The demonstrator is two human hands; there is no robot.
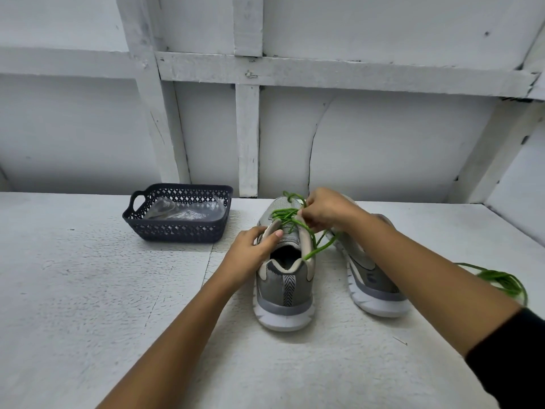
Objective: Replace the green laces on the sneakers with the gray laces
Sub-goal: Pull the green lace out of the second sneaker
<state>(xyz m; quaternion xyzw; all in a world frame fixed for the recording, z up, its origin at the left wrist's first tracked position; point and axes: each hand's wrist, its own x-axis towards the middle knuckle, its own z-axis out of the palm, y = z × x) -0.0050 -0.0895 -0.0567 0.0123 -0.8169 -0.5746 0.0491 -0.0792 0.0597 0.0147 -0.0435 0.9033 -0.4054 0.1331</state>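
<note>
Head view — A: left hand (250,250) gripped the sneaker (283,290) by its collar on the table (88,290); right hand (326,211) pinched the green lace (283,215) threaded through it.
B: Lace looked limp, light — grab close to the shoe.

open white table (73,290) at front left and front centre. a dark basket (177,231) blocks the back left. left sneaker (283,287) and right sneaker (371,293) stand at centre, a narrow gap between them. loose green lace (501,280) lies far right. a wall (383,143) closes the back.
</note>
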